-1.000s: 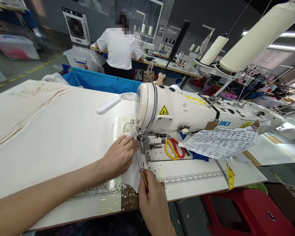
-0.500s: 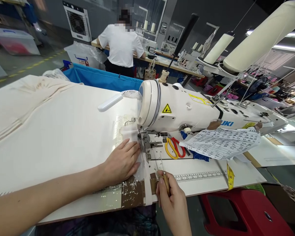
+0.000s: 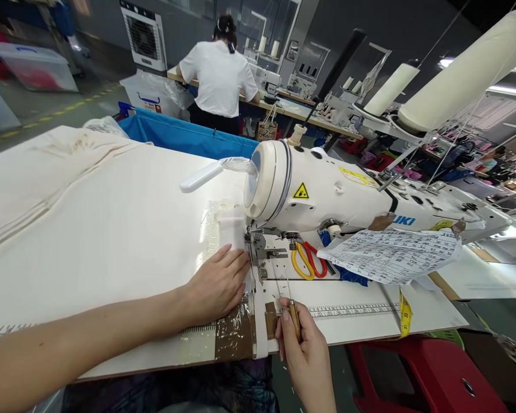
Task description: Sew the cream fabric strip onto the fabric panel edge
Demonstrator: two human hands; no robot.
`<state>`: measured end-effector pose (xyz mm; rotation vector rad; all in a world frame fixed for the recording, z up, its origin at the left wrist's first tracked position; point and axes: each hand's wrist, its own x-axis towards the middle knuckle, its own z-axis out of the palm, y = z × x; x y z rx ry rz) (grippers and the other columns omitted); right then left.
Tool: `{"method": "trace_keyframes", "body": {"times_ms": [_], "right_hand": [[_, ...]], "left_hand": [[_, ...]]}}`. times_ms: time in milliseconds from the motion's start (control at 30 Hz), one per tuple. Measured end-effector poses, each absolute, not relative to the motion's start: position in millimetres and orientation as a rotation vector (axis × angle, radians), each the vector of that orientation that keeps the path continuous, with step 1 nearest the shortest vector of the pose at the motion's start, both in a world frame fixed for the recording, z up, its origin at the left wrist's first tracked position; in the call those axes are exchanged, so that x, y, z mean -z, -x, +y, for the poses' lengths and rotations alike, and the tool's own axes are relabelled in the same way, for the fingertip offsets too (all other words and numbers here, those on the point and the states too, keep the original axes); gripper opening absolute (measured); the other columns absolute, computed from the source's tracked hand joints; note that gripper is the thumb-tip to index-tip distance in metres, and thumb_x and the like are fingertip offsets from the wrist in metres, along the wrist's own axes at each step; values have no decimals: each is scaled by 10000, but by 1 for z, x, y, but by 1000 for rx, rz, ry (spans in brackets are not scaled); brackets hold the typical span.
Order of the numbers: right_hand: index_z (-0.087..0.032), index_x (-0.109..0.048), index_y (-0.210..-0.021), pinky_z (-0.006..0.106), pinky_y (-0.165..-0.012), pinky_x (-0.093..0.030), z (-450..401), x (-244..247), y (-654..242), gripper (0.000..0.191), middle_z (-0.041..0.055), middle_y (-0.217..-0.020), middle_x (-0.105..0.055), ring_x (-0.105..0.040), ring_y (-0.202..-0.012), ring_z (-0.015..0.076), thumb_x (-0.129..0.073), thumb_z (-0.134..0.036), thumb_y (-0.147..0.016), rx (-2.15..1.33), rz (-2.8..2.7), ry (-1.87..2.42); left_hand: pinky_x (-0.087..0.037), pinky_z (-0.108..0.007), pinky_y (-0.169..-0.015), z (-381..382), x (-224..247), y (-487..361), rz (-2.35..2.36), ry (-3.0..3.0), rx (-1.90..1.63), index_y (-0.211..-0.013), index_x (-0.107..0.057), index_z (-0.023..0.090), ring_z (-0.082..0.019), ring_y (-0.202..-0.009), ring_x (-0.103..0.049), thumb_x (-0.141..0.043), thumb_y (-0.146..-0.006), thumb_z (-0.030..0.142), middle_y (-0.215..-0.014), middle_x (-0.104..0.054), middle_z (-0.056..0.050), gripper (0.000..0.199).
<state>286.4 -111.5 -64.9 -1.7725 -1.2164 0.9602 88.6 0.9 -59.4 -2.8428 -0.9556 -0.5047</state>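
My left hand lies flat with fingers stretched out on a piece of white fabric, just left of the presser foot area of a white sewing machine. In my right hand is an awl with a wooden handle, its thin metal point directed up toward the machine bed. A white strip of fabric runs from the presser foot down over the table's front edge, between my hands. Behind the awl lie scissors with yellow and red handles.
A sheet of handwritten paper hangs from the machine. A yellow tape measure drapes over the table edge, above a red stool. Cream fabric lies at left. Thread cones stand at upper right; a person sits beyond.
The whole view has shifted slightly. The white fabric by the needle has slid a little away from me; both hands keep nearly the same places, the right still gripping the awl.
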Motion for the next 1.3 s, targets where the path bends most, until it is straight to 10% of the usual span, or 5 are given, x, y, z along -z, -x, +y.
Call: {"method": "trace_keyframes", "body": {"times_ms": [500, 767, 900, 1067, 1300], "right_hand": [[-142, -635, -1093, 219, -420, -427, -111, 68, -287, 505, 16, -668, -609, -551, -533, 152, -511, -601, -922, -905, -1218, 1696], [-171, -624, -1254, 289, -762, -574, -115, 74, -289, 524, 130, -1102, -699, -676, -919, 222, -580, -561, -907, -809, -1178, 1652], [-189, -469, -1409, 249, -714, -545, -118, 72, -284, 530, 17, -835, -627, -606, -726, 149, -490, -506, -985, -773, -1183, 1649], [-209, -632, -1179, 259, -774, -549, -105, 65, -268, 295, 94, -1084, -678, -656, -979, 198, -468, -385, -1008, -550, -1471, 1557], [-166, -619, -1065, 230, -591, -501, -69, 59, -240, 219, 61, -840, -666, -657, -702, 154, -409, -175, -1001, -92, -1960, 1378]], "left_hand": [[-327, -445, -1108, 0, 60, -89, -919, 2843, 481, -1258, -591, 39, -287, -1216, -527, -433, -969, 281, -1299, -600, -186, 409], [-400, -439, -1033, 2, 59, -90, -932, 2861, 465, -1288, -571, 2, -311, -1223, -529, -454, -959, 264, -1321, -584, -221, 437], [-401, -437, -1036, 7, 61, -90, -964, 2859, 456, -1276, -580, 9, -306, -1232, -528, -448, -962, 254, -1328, -582, -217, 420], [-420, -433, -1016, 15, 59, -91, -1010, 2869, 458, -1249, -586, 9, -300, -1203, -539, -430, -965, 239, -1302, -589, -208, 398], [-472, -416, -942, 24, 56, -89, -1040, 2936, 416, -1203, -598, 29, -291, -1133, -559, -456, -924, 192, -1246, -609, -189, 353]]}}
